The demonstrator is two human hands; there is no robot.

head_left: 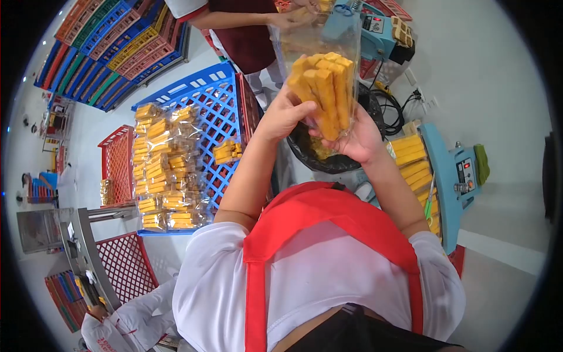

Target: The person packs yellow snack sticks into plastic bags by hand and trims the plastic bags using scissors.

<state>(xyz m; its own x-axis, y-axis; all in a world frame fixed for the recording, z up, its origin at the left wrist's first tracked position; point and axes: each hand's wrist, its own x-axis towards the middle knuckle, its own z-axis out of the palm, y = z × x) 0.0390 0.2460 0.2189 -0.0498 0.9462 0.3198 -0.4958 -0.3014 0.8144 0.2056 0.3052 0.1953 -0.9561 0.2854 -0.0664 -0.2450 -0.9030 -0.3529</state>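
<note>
Between my two hands is a clear plastic bag point(314, 38) of thick golden-yellow sticks point(331, 88), perhaps bread or snack sticks. My left hand point(284, 114) grips the bag's left side, thumb across the front. My right hand point(365, 139) is closed around its lower right side. The unfilled upper part of the bag stands up above the sticks. Beneath my hands is a container lined with a black plastic bag point(305, 157), with yellow bits inside. To the left, a blue crate point(220, 111) holds rows of filled bags point(157, 167) and a small pile of short yellow pieces point(227, 152).
On the right stands a blue sealing machine point(448, 176) beside more yellow sticks point(413, 167) and green-handled scissors point(431, 196). Another blue machine point(366, 29) is ahead, near a co-worker's hands point(290, 19). Stacked crates point(111, 41) fill the upper left; another person point(132, 320) is lower left.
</note>
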